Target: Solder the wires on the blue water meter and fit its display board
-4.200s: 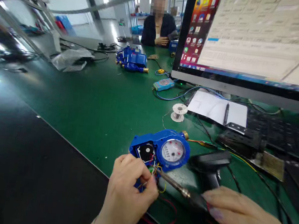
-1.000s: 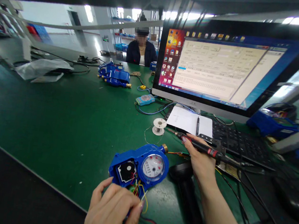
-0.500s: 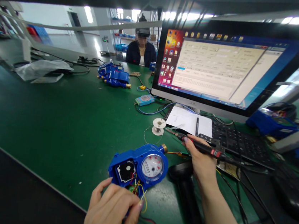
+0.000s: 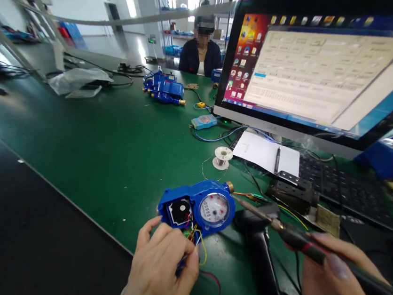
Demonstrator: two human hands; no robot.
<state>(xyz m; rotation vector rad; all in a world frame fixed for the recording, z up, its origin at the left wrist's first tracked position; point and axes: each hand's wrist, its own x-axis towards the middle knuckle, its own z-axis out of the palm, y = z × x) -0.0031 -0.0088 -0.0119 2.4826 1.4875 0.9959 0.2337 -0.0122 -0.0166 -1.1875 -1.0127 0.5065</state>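
My left hand (image 4: 165, 262) is closed over the lower edge of a blue water meter (image 4: 180, 190) with a round white dial. Its fingertips cover part of an open compartment, where a black part and several thin coloured wires (image 4: 202, 250) show. What the thumb and forefinger pinch there is partly hidden. In my right hand (image 4: 340, 282) is a black soldering iron (image 4: 299, 240), gripped like a pen. Its tip points left, close to the dial's right side. A black handheld scanner (image 4: 264, 254) lies between the meter and my right hand.
Beyond the meter stands a solder wire spool (image 4: 222, 158). A monitor (image 4: 310, 80), keyboard (image 4: 337, 182) and paper with a pen (image 4: 267, 153) fill the right side. More blue meters (image 4: 165, 89) and a plastic bag (image 4: 79, 81) lie farther back. A person (image 4: 200, 55) sits opposite.
My right hand has drawn the soldering iron away from the holder area by the keyboard, nearer to me, its tip now beside the meter. My left hand stays on the meter; the camera view has shifted.
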